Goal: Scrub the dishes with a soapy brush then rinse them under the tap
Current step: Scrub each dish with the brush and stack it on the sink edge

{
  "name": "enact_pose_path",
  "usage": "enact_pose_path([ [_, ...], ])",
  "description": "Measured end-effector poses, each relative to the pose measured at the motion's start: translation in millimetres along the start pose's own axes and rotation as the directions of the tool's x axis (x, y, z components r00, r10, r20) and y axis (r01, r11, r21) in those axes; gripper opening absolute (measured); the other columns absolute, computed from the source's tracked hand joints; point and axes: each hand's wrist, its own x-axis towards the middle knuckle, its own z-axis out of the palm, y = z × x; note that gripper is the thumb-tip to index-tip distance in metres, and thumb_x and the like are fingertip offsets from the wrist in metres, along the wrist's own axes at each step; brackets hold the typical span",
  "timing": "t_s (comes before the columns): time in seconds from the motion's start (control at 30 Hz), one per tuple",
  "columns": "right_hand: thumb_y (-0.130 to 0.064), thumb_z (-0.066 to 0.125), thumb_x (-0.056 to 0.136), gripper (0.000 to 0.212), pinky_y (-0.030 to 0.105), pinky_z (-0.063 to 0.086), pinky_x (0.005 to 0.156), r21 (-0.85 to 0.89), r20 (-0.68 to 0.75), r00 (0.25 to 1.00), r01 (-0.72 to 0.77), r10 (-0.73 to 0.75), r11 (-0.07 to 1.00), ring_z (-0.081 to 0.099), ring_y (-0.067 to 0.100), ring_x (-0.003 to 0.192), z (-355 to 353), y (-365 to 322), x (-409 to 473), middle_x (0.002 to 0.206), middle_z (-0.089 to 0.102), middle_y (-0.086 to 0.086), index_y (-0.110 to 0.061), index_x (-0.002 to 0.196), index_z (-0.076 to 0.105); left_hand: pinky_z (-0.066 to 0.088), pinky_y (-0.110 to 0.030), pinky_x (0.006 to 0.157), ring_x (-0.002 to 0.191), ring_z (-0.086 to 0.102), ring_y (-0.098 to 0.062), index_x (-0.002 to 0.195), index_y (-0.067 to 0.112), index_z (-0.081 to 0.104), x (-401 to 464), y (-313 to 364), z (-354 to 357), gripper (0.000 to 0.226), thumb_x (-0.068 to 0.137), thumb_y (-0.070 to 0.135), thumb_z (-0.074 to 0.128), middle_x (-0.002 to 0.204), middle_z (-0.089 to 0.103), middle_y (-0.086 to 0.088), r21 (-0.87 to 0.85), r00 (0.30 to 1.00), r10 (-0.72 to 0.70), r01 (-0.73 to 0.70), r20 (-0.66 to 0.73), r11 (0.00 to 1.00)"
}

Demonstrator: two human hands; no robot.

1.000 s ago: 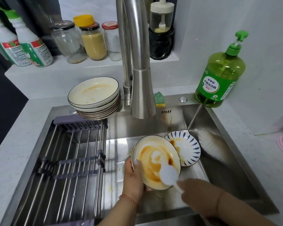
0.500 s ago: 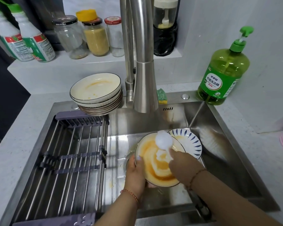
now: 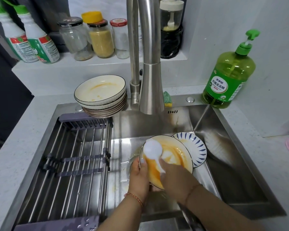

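Observation:
My left hand (image 3: pixel 139 176) grips the left rim of a cream plate (image 3: pixel 177 153) smeared with orange sauce, tilted up inside the steel sink (image 3: pixel 232 172). My right hand (image 3: pixel 175 178) holds the handle of a white round brush (image 3: pixel 153 150), whose head presses on the plate's upper left part. Behind this plate a small white dish with blue stripes (image 3: pixel 194 148) leans in the sink. A stack of several dirty cream plates (image 3: pixel 101 95) sits on the sink's back left corner. The tap (image 3: pixel 149 77) stands above, with no water running.
A metal drying rack (image 3: pixel 77 157) spans the sink's left half. A green dish soap bottle (image 3: pixel 228 75) stands at the back right. Jars (image 3: pixel 100 42) and spray bottles (image 3: pixel 35 42) line the ledge behind. A green-yellow sponge (image 3: pixel 167 101) lies beside the tap's base.
The brush swept from the plate's lower right up to its top, then over to the upper left. My left hand has kept the plate in place.

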Motion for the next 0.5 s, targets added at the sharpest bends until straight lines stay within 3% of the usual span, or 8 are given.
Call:
enact_pose_path([
  [0.07,-0.014,0.035,0.095,0.059,0.028,0.043,0.08,-0.145,-0.061,0.997,-0.064,0.056,0.987,0.059,0.024,0.103,-6.4,13.3,7.1,0.112,0.063,0.009,-0.021,0.15,0.016,0.054,-0.06,0.081,0.101,0.067,-0.029,0.104,0.038,0.059,-2.0,0.5,0.4,0.029,0.093,0.058,0.042,0.109,0.07,0.001,-0.053,1.0,-0.006,0.007,0.011,0.999],
  [0.13,-0.011,0.032,0.095,0.06,0.031,0.044,0.084,-0.304,-0.038,0.994,-0.112,0.105,0.946,0.058,0.025,0.107,-15.9,26.3,0.0,0.118,0.061,0.01,-0.014,0.151,0.01,0.055,-0.06,0.075,0.101,0.067,-0.028,0.109,0.036,0.057,-2.9,3.0,-0.4,0.027,0.095,0.053,0.043,0.111,0.069,0.002,-0.091,1.0,-0.024,0.024,0.003,0.996],
  [0.23,-0.011,0.028,0.098,0.057,0.032,0.041,0.097,-0.398,0.142,0.98,-0.072,0.139,0.914,0.051,0.023,0.121,-26.6,26.7,-31.8,0.135,0.05,0.012,-0.007,0.15,0.005,0.057,-0.058,0.067,0.101,0.066,-0.031,0.11,0.037,0.055,-3.1,4.7,-2.5,0.033,0.087,0.06,0.046,0.112,0.066,0.0,-0.076,1.0,-0.023,0.022,-0.019,0.997],
  [0.3,-0.012,0.029,0.101,0.053,0.028,0.034,0.104,-0.317,0.282,0.956,0.008,0.086,0.948,0.045,0.023,0.128,-28.0,16.2,-51.2,0.142,0.043,0.012,-0.006,0.15,0.01,0.058,-0.054,0.065,0.1,0.066,-0.03,0.11,0.037,0.054,-4.7,6.6,-2.4,0.039,0.083,0.064,0.046,0.113,0.065,0.0,-0.055,0.999,-0.025,0.023,-0.027,0.998],
  [0.37,-0.015,0.032,0.101,0.051,0.025,0.031,0.105,-0.161,0.333,0.943,0.057,0.0,0.985,0.042,0.021,0.13,-25.2,3.4,-60.7,0.143,0.043,0.009,-0.013,0.15,0.018,0.058,-0.049,0.061,0.099,0.065,-0.031,0.113,0.034,0.053,-5.3,7.7,-1.0,0.04,0.086,0.063,0.045,0.112,0.063,-0.002,-0.051,0.999,-0.043,0.042,-0.026,0.998],
  [0.5,-0.021,0.036,0.099,0.046,0.023,0.036,0.1,0.093,0.187,0.982,0.01,-0.028,0.996,0.048,0.018,0.124,-16.9,-13.7,-46.2,0.137,0.05,0.005,-0.018,0.145,0.033,0.053,-0.035,0.047,0.085,0.065,-0.031,0.113,0.028,0.055,-6.2,8.5,-0.3,0.033,0.095,0.053,0.044,0.111,0.064,-0.009,-0.053,0.998,-0.064,0.063,-0.005,0.997],
])
